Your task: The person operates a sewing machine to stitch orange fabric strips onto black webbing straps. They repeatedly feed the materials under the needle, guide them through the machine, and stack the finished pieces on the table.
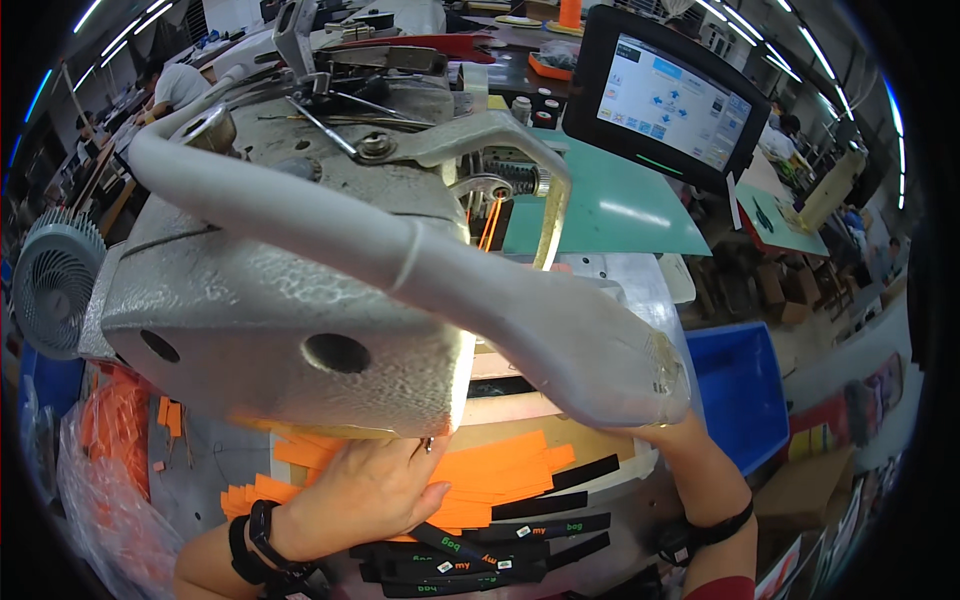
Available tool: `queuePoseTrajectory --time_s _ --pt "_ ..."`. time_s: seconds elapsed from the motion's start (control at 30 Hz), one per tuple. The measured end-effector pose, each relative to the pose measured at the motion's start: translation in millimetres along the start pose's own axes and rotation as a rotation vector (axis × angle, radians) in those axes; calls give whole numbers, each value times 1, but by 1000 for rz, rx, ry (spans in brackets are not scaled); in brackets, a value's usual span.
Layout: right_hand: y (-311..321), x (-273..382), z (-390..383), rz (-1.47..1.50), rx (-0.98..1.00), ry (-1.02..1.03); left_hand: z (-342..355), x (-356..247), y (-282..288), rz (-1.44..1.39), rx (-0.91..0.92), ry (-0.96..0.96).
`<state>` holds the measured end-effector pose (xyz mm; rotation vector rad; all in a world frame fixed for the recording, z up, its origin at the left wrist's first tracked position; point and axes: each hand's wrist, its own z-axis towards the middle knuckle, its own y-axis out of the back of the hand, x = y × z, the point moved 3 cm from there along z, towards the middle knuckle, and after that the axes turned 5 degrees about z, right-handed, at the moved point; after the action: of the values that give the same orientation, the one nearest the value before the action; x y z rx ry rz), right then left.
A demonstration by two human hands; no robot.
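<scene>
A large pale metal sewing machine (230, 275) fills the middle, with a long grey arm-like piece (480, 310) crossing its front. My left hand (375, 485) reaches to the lower edge of the machine head, over orange flat pieces (500, 470); its thumb stands apart from the fingers, whose tips are partly hidden. My right hand (650, 428) is at the rounded end of the grey piece, with its fingers hidden behind it. Pink strips (500, 405) lie on the machine bed. Several black printed strips (480, 550) lie in front of my left hand.
A touchscreen (668, 100) and green board (625, 210) are behind. A blue bin (740, 395) and cardboard box (805, 495) are at the right. A fan (55, 285) and clear plastic bags (95, 480) are at the left. Other people (180, 88) work in the background.
</scene>
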<state>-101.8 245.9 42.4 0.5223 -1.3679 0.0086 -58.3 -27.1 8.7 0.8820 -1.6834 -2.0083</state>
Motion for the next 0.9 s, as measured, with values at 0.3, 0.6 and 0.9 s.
queuePoseTrajectory --time_s 0.3,0.6,0.9 --pt "-25 0 -3 -420 -44 106 -2 0 1 -41 -35 -20" --pt "-19 -19 0 -355 13 113 -10 3 24 24 1 -40" --pt "-59 -26 15 -479 243 111 -26 38 34 24 92 50"
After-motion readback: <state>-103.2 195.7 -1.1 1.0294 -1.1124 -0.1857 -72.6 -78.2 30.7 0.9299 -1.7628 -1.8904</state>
